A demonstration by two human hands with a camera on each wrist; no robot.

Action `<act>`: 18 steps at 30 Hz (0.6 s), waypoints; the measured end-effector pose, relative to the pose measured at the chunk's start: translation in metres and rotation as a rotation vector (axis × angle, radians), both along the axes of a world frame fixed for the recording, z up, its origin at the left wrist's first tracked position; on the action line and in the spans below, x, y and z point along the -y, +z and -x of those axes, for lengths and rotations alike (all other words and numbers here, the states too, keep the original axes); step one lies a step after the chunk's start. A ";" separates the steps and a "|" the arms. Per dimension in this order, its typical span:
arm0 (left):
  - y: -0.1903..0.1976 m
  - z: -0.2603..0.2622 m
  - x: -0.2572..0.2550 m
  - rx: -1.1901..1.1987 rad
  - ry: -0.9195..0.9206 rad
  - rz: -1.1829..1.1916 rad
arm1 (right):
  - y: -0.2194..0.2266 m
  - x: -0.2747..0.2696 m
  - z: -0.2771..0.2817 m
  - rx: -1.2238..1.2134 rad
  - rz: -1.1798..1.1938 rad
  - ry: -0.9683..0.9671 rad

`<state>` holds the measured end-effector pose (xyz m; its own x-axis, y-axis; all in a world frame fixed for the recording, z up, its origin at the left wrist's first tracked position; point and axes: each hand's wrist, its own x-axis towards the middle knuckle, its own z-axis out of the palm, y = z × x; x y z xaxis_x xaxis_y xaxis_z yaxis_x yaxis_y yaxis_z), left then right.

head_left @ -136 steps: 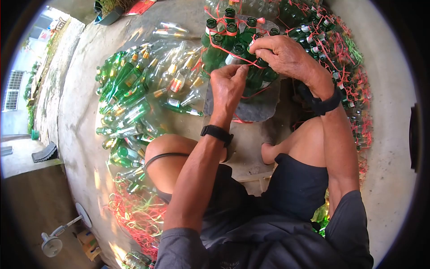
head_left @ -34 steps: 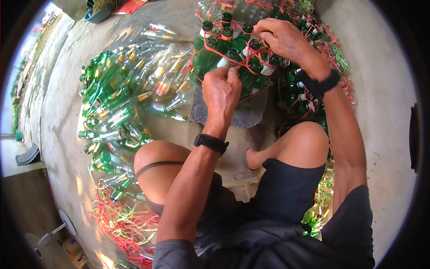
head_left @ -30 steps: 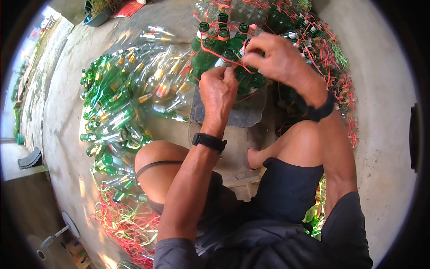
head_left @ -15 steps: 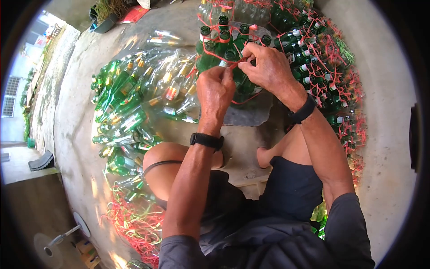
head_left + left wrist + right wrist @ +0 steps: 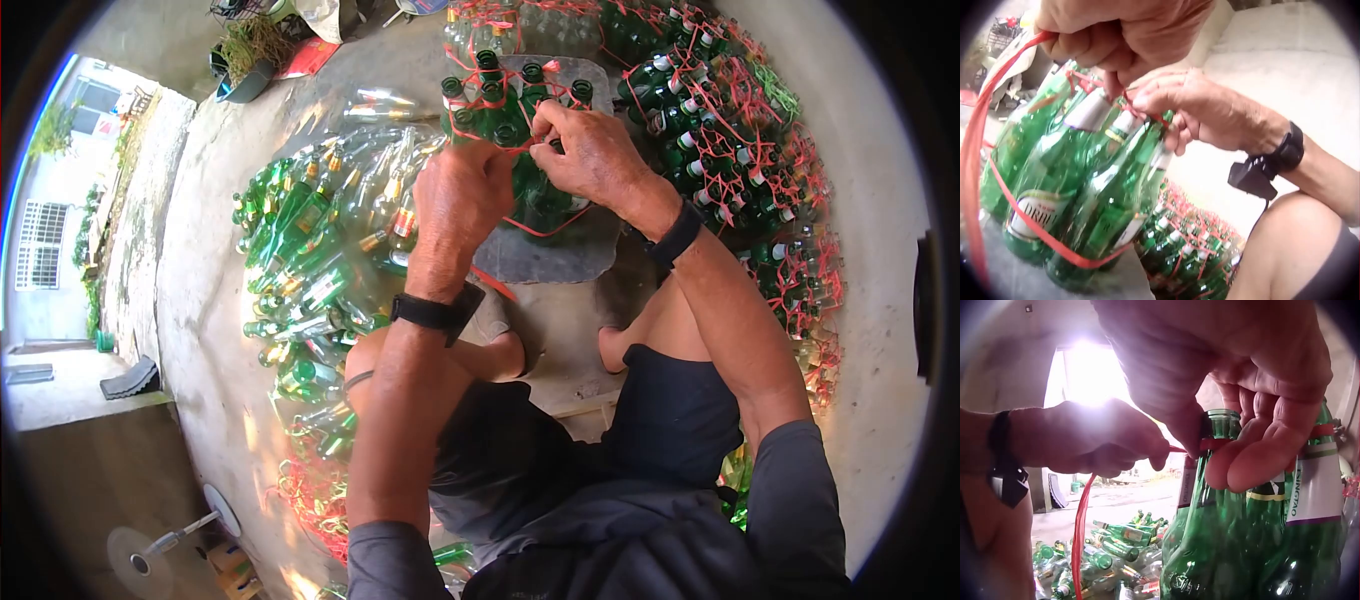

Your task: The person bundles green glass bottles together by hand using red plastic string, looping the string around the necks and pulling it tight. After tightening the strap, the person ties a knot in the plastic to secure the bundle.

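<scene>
Green bottles stand upright in a cluster on a grey slab, with red strap round their bodies and more about their necks. My left hand grips the red strap, its fingers curled; a long tail hangs from it in the right wrist view. Across from it my right hand pinches the strap beside the neck of a front bottle. A short stretch of strap runs between the two hands.
Loose green and clear bottles lie in a heap at the left. Strapped bottles stand at the right. Red and green strap lies tangled at lower left; a fan is beyond it.
My left hand has moved left, away from the right hand, with strap stretched between them. Earlier my right hand reached farther up over the bottles. The head view has shifted.
</scene>
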<state>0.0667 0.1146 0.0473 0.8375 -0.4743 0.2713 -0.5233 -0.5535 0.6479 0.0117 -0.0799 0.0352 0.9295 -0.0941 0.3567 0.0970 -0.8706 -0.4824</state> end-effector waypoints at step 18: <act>0.036 -0.077 0.043 0.189 -0.317 -0.369 | -0.001 -0.005 0.001 0.059 -0.052 0.015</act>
